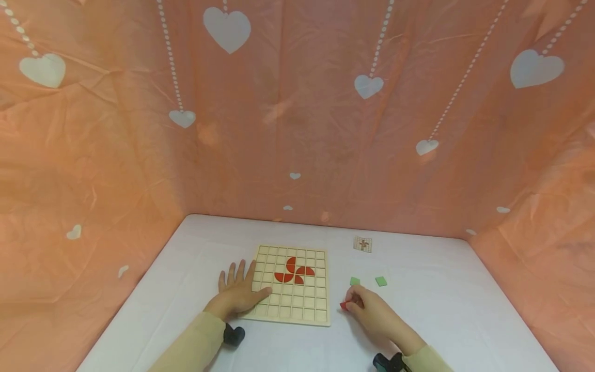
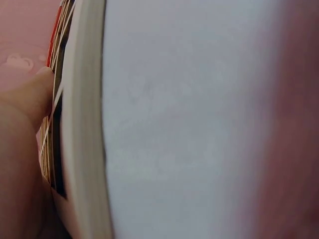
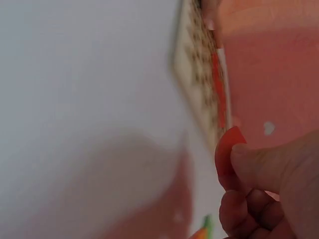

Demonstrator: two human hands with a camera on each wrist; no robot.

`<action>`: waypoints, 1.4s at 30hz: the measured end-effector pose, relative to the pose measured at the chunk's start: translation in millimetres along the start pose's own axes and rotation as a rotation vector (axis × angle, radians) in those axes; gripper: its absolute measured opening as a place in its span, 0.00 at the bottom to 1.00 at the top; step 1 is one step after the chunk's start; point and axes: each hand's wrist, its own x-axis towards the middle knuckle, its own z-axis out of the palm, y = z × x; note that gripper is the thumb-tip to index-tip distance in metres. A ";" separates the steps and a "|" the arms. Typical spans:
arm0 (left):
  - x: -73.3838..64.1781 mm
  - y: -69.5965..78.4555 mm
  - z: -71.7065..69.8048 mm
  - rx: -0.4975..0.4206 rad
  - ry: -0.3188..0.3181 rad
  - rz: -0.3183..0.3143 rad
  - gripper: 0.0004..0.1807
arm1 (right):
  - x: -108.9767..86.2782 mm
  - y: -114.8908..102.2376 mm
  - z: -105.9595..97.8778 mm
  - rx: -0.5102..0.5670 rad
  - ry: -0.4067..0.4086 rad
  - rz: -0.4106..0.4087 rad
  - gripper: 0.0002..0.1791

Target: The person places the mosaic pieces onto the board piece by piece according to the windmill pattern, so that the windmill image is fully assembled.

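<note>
A square wooden grid board (image 1: 309,315) lies on the white table, with several red curved pieces (image 1: 305,270) set in its cells like a pinwheel. Spread over the board's left edge, my left hand (image 1: 239,294) rests with its fingers straight and the thumb on the grid. To the right of the board, my right hand (image 1: 372,308) pinches a red quarter-round piece (image 3: 225,157) between thumb and fingers, raised off the table. Just beyond that hand lie two green square pieces (image 1: 381,281), the left one partly behind the fingers.
A small pattern card (image 1: 362,244) with a red pinwheel on a grid lies at the back right of the table (image 1: 409,258). An orange curtain (image 1: 325,129) with white hearts surrounds the table's back and sides.
</note>
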 end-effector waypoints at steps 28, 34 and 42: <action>4.3 -1.8 2.0 0.040 -0.006 -0.025 0.57 | 86.5 -55.9 51.6 -0.096 -0.063 -0.205 0.01; 0.6 2.2 -2.1 0.033 -0.008 -0.032 0.55 | 77.7 -45.5 48.5 -0.027 -0.010 -0.103 0.10; 6.5 -1.3 3.5 0.038 -0.015 -0.035 0.57 | 76.2 -35.0 54.0 0.043 0.023 -0.067 0.12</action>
